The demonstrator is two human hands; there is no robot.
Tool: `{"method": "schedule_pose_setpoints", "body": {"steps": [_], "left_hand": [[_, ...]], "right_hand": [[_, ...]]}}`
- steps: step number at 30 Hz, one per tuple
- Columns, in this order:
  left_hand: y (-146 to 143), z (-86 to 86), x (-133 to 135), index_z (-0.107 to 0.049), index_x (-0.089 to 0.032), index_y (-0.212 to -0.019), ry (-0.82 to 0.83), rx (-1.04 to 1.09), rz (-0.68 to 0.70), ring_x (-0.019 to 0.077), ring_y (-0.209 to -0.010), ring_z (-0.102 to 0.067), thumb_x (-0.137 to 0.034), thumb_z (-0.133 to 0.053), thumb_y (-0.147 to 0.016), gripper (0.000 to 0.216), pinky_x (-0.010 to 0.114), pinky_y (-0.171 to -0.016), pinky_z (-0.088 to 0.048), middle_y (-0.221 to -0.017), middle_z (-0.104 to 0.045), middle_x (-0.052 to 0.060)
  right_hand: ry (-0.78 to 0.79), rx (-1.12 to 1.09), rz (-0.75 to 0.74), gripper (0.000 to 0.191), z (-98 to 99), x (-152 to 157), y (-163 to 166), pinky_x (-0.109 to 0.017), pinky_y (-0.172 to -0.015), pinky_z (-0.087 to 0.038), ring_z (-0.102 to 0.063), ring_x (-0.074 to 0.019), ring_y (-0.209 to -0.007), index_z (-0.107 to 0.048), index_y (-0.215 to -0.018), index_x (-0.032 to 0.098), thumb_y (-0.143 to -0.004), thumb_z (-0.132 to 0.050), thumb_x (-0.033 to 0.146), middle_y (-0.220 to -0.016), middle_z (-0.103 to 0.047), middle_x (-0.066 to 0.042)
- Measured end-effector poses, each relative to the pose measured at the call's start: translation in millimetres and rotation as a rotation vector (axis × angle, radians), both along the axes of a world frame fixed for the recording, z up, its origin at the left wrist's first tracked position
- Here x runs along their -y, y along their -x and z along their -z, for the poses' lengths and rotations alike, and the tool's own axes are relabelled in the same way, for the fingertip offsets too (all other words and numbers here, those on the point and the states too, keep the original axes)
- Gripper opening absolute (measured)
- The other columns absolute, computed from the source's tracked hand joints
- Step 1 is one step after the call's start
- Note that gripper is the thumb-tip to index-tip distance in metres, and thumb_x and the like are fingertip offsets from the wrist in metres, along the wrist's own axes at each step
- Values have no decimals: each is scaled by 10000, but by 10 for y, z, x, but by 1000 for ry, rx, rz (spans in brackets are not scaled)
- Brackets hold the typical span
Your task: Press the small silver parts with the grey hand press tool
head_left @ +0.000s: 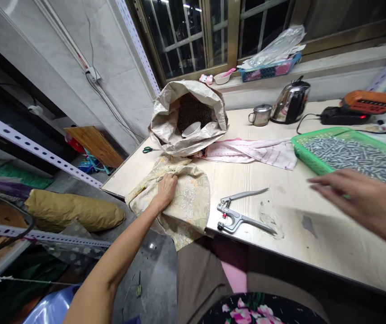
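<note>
My left hand reaches out to the left and is closed on a bunched pale yellow patterned cloth that hangs over the table's front edge. My right hand hovers flat with fingers stretched out, open and holding nothing, just in front of a green basket full of small grey metal pieces. Between the hands a metal plier-like press tool lies on the wooden table.
An open paper sack with dark contents and a white cup stands behind the cloth, scissors beside it. A pink-white cloth, a kettle, a metal mug and an orange device sit further back. Metal shelving stands at left.
</note>
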State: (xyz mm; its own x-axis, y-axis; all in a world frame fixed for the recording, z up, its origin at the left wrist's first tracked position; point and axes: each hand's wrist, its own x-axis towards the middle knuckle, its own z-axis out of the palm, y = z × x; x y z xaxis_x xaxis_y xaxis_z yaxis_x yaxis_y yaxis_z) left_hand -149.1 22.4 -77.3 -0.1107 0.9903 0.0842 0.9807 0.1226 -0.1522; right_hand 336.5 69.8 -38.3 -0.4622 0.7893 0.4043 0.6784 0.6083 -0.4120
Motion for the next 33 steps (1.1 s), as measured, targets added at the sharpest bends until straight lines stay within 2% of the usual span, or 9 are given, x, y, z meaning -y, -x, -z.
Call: {"method": "schedule_pose_setpoints", "body": {"steps": [3, 6, 9, 13, 17, 20, 25, 28, 33], "left_hand": [[-8, -26, -31, -661, -140, -960, 48, -11, 54, 257, -1049, -546, -146, -401, -941, 260, 334, -863, -433, -1065, -641, 143], [-3, -32, -57, -670, -120, -951, 82, -16, 93, 270, -1032, -565, -185, -418, -945, 261, 339, -868, -435, -1050, -645, 151], [-3, -50, -95, -675, -112, -951, 88, -8, 92, 274, -1023, -582, -189, -428, -937, 259, 339, -865, -442, -1050, -649, 155], [-130, -149, -83, -682, -104, -940, 45, 73, 64, 273, -1014, -601, -159, -461, -899, 232, 341, -869, -449, -1037, -667, 160], [-504, -235, 144, -704, -138, -950, -44, 470, 62, 215, -846, -645, -240, -525, -876, 219, 302, -797, -474, -943, -710, 96], [-863, -204, 414, -716, -154, -1008, 50, 865, 54, 162, -679, -633, -317, -552, -853, 279, 265, -678, -474, -878, -721, 59], [-1304, -58, 687, -695, -111, -862, 179, 1358, -105, 117, -523, -548, -383, -667, -736, 301, 231, -541, -431, -615, -627, 3], [-1429, -13, 711, -681, -112, -809, 167, 1488, -204, 97, -501, -525, -398, -733, -660, 327, 212, -509, -417, -586, -612, -12], [-1502, 14, 705, -690, -107, -756, 182, 1502, -259, 87, -489, -513, -384, -765, -624, 316, 193, -475, -388, -553, -602, -15]], "right_hand": [[88, 30, -111, 249, 237, 317, 511, -413, -733, -523, -646, -236, -822, -640, -1013, 311, -967, -415, 407, -1020, -646, -94], [168, 117, -229, 319, 387, 510, 874, -353, -736, -516, -638, -203, -848, -640, -1066, 235, -1004, -356, 366, -1004, -620, -85], [175, 235, -289, 302, 503, 570, 1027, -320, -701, -484, -612, -190, -815, -651, -1028, 184, -1004, -381, 317, -939, -590, -81], [132, 291, -275, 248, 629, 586, 1068, -294, -666, -434, -597, -178, -802, -645, -961, 159, -993, -422, 263, -915, -592, -73], [18, 306, -239, 230, 686, 610, 1083, -287, -618, -368, -571, -157, -756, -621, -890, 151, -991, -424, 214, -866, -602, -56], [-148, 300, -202, 220, 692, 637, 1080, -298, -606, -323, -539, -147, -714, -611, -834, 157, -982, -452, 194, -812, -600, -41], [-383, 281, -157, 210, 623, 693, 1040, -320, -598, -272, -482, -148, -654, -601, -783, 170, -954, -491, 119, -723, -570, -17], [-450, 286, -164, 195, 562, 720, 1024, -325, -600, -267, -473, -153, -651, -600, -796, 169, -939, -497, 84, -720, -570, -13], [-471, 267, -165, 189, 531, 742, 1018, -316, -601, -278, -476, -157, -672, -602, -809, 170, -935, -499, 75, -726, -571, -11]]}}
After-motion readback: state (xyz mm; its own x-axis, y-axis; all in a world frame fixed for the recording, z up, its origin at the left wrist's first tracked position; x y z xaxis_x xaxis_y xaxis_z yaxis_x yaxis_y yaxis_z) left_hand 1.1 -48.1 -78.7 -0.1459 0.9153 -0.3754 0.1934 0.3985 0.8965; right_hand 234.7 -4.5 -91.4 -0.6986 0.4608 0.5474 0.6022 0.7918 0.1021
